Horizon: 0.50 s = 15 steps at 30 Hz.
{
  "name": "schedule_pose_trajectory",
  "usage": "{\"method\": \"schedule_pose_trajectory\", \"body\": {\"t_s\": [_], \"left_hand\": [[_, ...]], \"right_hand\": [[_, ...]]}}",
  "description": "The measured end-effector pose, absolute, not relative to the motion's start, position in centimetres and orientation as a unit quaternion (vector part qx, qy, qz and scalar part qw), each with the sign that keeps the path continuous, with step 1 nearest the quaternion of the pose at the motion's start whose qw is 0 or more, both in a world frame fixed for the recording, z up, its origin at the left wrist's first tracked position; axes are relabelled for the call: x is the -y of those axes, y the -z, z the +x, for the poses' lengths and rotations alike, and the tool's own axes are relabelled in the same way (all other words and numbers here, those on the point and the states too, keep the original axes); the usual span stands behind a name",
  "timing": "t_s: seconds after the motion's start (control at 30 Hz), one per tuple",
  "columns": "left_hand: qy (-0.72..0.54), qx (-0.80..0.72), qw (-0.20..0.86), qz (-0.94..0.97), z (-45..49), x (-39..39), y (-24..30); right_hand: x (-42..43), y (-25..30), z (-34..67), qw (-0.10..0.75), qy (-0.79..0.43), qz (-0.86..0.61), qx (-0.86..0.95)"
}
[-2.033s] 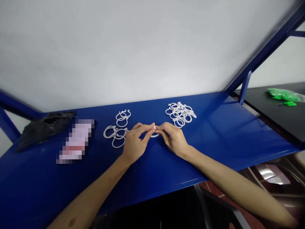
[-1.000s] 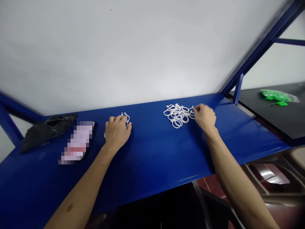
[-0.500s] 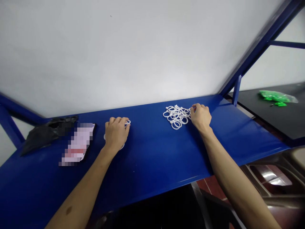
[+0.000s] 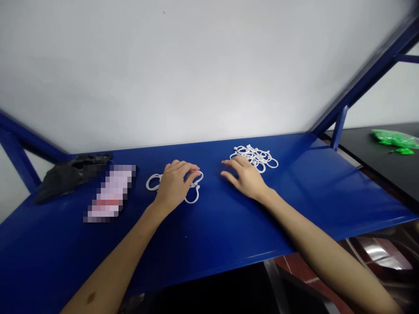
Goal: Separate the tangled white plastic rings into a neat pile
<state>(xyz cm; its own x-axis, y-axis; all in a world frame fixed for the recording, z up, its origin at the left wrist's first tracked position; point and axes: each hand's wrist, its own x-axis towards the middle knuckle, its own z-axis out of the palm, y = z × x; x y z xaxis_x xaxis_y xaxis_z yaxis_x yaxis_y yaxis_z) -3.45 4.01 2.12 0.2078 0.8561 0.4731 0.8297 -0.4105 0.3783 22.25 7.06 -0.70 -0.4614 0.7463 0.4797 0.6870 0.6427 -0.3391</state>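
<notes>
My left hand [image 4: 173, 183] lies palm down on a small group of white plastic rings [image 4: 193, 194] on the blue shelf [image 4: 212, 226]. Its fingers are curved and slightly apart, with the tips touching a ring, and another ring [image 4: 151, 182] shows to its left. My right hand [image 4: 246, 176] lies flat on the shelf with its fingers stretched toward the left. Nothing shows in it. It sits just in front of a larger pile of white rings [image 4: 255, 157]. The two hands are about a hand's width apart.
A blurred flat object [image 4: 111, 192] and a crumpled black bag [image 4: 68, 174] lie at the shelf's left. A blue frame post [image 4: 338, 122] stands at the right. Beyond it, a dark table [image 4: 376, 161] holds green plastic pieces [image 4: 394, 139].
My left hand set a ring down with the left group and stays on it. My right hand left the big pile and moved left toward the middle, now lying flat.
</notes>
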Motion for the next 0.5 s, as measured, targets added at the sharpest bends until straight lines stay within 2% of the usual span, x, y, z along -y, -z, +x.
{"method": "schedule_pose_trajectory", "body": {"t_s": [0.13, 0.23, 0.4, 0.5], "left_hand": [[-0.36, -0.5, 0.113, 0.78, -2.1, -3.2, -2.4], [-0.362, -0.483, 0.164, 0.78, -1.5, -2.8, -2.0], [-0.357, -0.475, 0.129, 0.794, -1.5, -2.9, -1.3], [-0.365, -0.461, 0.096, 0.803, -1.8, -3.0, -1.5]], "right_hand": [[-4.8, 0.6, 19.1, 0.285, -0.157, -0.347, 0.88], [-4.3, 0.5, 18.1, 0.298, -0.176, -0.323, 0.881], [-5.1, 0.2, 18.7, 0.393, -0.172, -0.317, 0.846], [-5.3, 0.0, 19.1, 0.417, -0.168, -0.321, 0.833]]}}
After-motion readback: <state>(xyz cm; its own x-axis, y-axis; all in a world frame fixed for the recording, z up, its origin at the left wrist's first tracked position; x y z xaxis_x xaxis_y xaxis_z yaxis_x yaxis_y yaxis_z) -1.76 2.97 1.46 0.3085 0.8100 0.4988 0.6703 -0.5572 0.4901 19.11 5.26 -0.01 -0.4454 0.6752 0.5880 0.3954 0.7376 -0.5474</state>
